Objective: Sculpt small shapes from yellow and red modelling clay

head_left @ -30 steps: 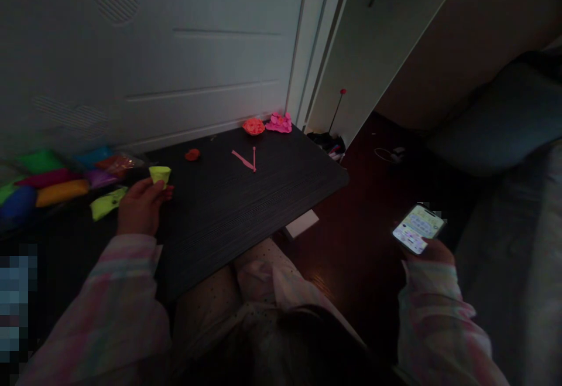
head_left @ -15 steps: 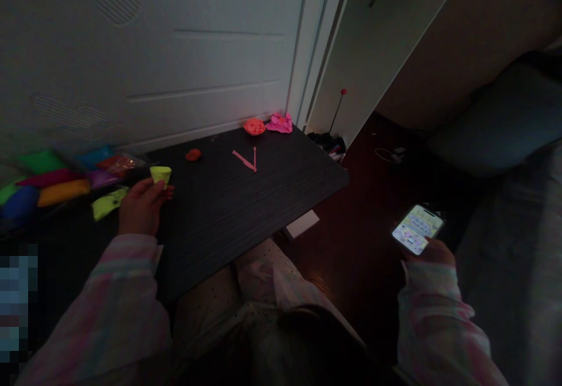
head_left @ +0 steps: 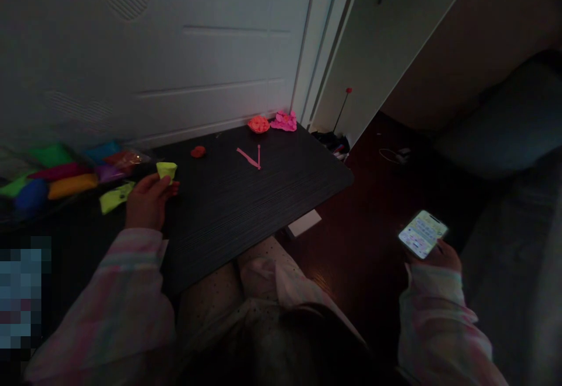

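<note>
My left hand [head_left: 148, 201] rests on the dark wooden table [head_left: 246, 198] and pinches a small yellow-green clay piece [head_left: 166, 170] between its fingertips. Off the table to the right, my right hand [head_left: 437, 254] grips a lit phone [head_left: 422, 234] above the dark floor. A yellow-green clay packet [head_left: 115, 196] lies just left of my left hand. Further back on the table lie a red clay lump [head_left: 198, 151], two pink modelling sticks [head_left: 251, 157], an orange clay flower [head_left: 259, 124] and a pink clay shape [head_left: 284, 120].
Several coloured clay bags [head_left: 57, 172] are heaped at the table's left end. A white panelled door [head_left: 175, 52] stands behind the table. A dark sofa [head_left: 504, 122] fills the right side. A cable and small items [head_left: 393, 154] lie on the floor.
The view has shifted slightly, so the table things sit a little higher and to the right. Both hands keep their hold; the phone sits a little lower in view.
</note>
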`<state>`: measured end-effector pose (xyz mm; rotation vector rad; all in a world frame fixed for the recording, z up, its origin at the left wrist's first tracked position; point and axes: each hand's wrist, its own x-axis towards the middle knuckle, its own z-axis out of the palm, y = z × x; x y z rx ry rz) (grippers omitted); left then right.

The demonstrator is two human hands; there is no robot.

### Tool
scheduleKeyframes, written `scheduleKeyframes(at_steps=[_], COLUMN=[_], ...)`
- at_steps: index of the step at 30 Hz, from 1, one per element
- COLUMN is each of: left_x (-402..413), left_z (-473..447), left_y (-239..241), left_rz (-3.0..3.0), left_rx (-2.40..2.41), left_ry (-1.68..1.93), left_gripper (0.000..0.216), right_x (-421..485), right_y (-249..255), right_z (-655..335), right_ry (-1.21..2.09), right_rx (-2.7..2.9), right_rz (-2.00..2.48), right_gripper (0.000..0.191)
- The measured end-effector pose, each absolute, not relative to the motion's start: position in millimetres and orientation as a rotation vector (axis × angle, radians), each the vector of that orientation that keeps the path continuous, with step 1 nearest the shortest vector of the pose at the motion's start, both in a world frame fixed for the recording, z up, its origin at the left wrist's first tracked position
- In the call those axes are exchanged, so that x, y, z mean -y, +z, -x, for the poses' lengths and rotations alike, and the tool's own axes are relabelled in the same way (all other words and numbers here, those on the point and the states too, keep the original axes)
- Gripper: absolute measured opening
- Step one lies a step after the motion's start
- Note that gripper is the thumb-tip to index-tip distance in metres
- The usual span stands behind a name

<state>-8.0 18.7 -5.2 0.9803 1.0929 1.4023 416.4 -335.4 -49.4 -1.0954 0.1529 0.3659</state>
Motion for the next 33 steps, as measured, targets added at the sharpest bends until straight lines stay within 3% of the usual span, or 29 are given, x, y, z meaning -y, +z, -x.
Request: scheduleKeyframes(at_steps=[25, 33], left_x=[-15.5, -17.9], left_z=[5.5, 8.5], left_y=[-1.7, -4.3], left_rz=[-0.976, -0.993], left_rx=[-1.107, -1.082], left_ry=[1.396, 1.382], left_gripper=[0.020, 0.022], right_x=[337.7, 344.8], right_y=[-48.9, -45.5], right_z=[-411.1, -414.9], right_ry=[0.420, 0.424], right_rx=[-0.337, -0.225], right_rz=[1.105, 0.791], right_gripper=[0.044, 0.045])
